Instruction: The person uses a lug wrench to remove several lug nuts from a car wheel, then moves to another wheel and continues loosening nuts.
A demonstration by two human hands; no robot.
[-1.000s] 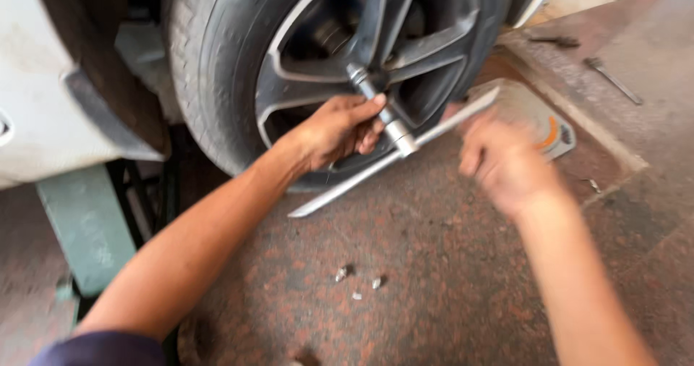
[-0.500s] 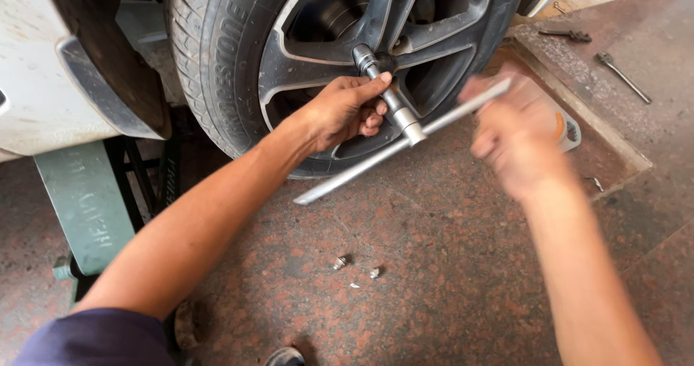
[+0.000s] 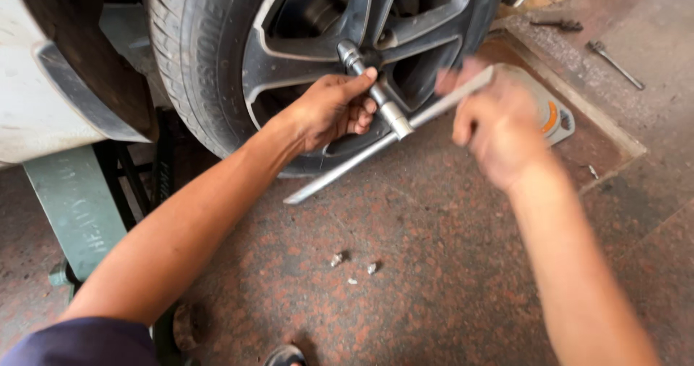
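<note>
Head view, left hand (image 3: 334, 111): curled loosely round the socket shaft of the cross wrench (image 3: 394, 124), thumb stretched along the shaft toward the hub, fingers folded beneath.
Head view, right hand (image 3: 499, 124): blurred; closed round the upper right end of the long crossbar, knuckles toward the camera.
Cross wrench: grey metal; socket end set into the middle of the wheel (image 3: 361, 40), crossbar slanting from lower left, near the floor, up to the right hand.
Wheel: dark alloy spokes inside a black tyre (image 3: 195, 62), filling the top of the view.
Car body (image 3: 43, 98): white panel and dark arch at upper left.
Lift arm (image 3: 72, 207): green painted metal, below the car body, left of the tyre.
Floor (image 3: 434, 279): reddish speckled stone.
Lug nuts (image 3: 353, 265): small loose metal pieces lying on the floor below the wrench, well apart from both hands.
Orange-and-grey pad (image 3: 557, 116): on the floor just behind the right hand.
Loose tools (image 3: 614, 64): slim metal pieces on the floor at upper right.
</note>
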